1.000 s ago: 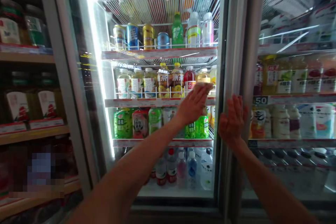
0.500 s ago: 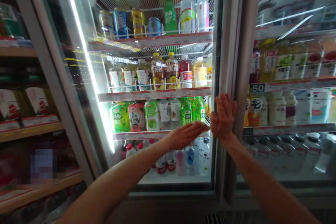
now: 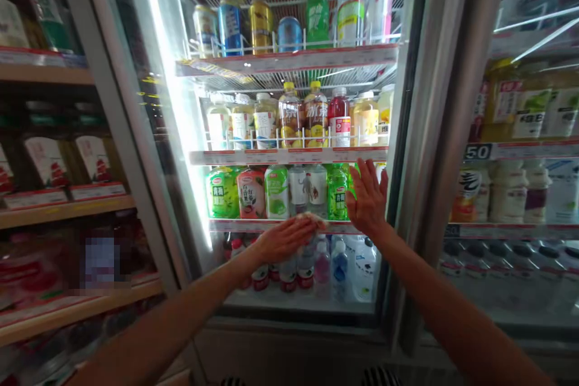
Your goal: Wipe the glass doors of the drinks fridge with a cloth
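Note:
A glass cooler door (image 3: 409,102) stands in front of me, with lit drink shelves behind it. Low over the glass is my left hand (image 3: 286,239), its fingers stretched and close together. A small pale cloth (image 3: 313,218) shows at its fingertips; most of it is hidden under the hand. To the right, my right hand (image 3: 367,200) lies flat with fingers spread against the glass, near the door's right frame, holding nothing. Behind the hands are green bottles (image 3: 277,192) and a row of smaller bottles (image 3: 322,265).
A second cooler door with bottles stands right of the metal frame (image 3: 452,151). At left are wooden shelves (image 3: 67,211) with bottles. Cans (image 3: 261,27) and more bottles line the upper cooler shelves. A bright light strip (image 3: 169,84) runs down the cooler's left side.
My left hand has moved left and slightly down across the glass. My right hand has shifted from the door's frame edge onto the glass. The view has turned a little left.

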`<state>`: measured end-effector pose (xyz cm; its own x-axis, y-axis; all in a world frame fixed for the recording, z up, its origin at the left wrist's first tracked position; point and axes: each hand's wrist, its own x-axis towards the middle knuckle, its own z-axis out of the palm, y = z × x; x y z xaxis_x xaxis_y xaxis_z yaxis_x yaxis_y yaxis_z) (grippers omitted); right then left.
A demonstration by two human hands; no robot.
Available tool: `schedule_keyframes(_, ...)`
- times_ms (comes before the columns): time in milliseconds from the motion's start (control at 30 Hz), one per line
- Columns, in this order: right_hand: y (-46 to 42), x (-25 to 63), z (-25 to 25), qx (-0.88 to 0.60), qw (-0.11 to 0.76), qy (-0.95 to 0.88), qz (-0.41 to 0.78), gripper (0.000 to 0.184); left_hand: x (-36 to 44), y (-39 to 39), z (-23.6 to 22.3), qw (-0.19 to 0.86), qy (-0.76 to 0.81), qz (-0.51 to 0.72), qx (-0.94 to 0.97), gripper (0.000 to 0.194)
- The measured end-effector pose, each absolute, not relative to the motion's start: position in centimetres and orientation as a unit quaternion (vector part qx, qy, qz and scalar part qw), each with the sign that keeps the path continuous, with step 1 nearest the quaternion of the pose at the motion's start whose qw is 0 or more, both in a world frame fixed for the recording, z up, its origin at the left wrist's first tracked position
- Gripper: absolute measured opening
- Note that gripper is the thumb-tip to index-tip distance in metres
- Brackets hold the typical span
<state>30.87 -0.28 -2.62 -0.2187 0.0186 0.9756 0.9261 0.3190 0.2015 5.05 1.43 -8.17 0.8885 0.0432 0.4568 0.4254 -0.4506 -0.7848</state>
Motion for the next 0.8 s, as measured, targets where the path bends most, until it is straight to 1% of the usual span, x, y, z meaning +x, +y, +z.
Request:
schedule_keyframes(133,0.4,28.9,-2.9,-0.358,0.502,-0.651,-0.443,0.058,1.3,2.1,-7.8,0.503,-0.261,-0.356,-0.743,0.054)
schedule_keyframes(167,0.5,28.5,-3.0,-0.356,0.499,-0.655,-0.443,0.058,0.7,2.1,-7.8,0.503,-0.279,-0.379,-0.725,0.056)
schedule_keyframes(233,0.8,27.8,-3.2,-0.359,0.493,-0.657,-0.444,0.057,-0.3,2.1,-8.2,0.511,-0.268,-0.363,-0.732,0.054)
schedule_keyframes(333,1.0,27.4,-3.4,-0.369,0.487,-0.656,-0.444,0.055,-1.6,2.0,-8.9,0.523,-0.219,-0.275,-0.777,0.047)
schedule_keyframes(367,1.0,27.3,-3.4,-0.369,0.485,-0.657,-0.443,0.056,-2.1,2.2,-8.8,0.523,-0.226,-0.282,-0.772,0.048)
schedule_keyframes(500,1.0,27.3,-3.5,-0.370,0.486,-0.656,-0.444,0.056,-3.5,3.1,-8.0,0.488,-0.340,-0.464,-0.656,0.061)
schedule_keyframes(533,1.0,27.3,-3.5,-0.370,0.488,-0.653,-0.445,0.056,-3.5,3.2,-8.2,0.478,-0.351,-0.487,-0.642,0.062)
schedule_keyframes(600,1.1,27.3,-3.5,-0.367,0.492,-0.651,-0.447,0.056,-3.2,3.3,-9.1,0.479,-0.328,-0.456,-0.675,0.060)
schedule_keyframes(700,1.2,27.3,-3.6,-0.354,0.498,-0.649,-0.453,0.056,-3.7,3.0,-11.1,0.497,-0.249,-0.339,-0.759,0.056)
schedule_keyframes(733,1.3,27.4,-3.7,-0.349,0.500,-0.649,-0.456,0.056,-4.3,2.9,-11.4,0.494,-0.249,-0.335,-0.763,0.055)
schedule_keyframes(800,1.3,27.4,-3.7,-0.342,0.501,-0.647,-0.461,0.055,-5.9,3.0,-11.6,0.476,-0.296,-0.406,-0.722,0.058)
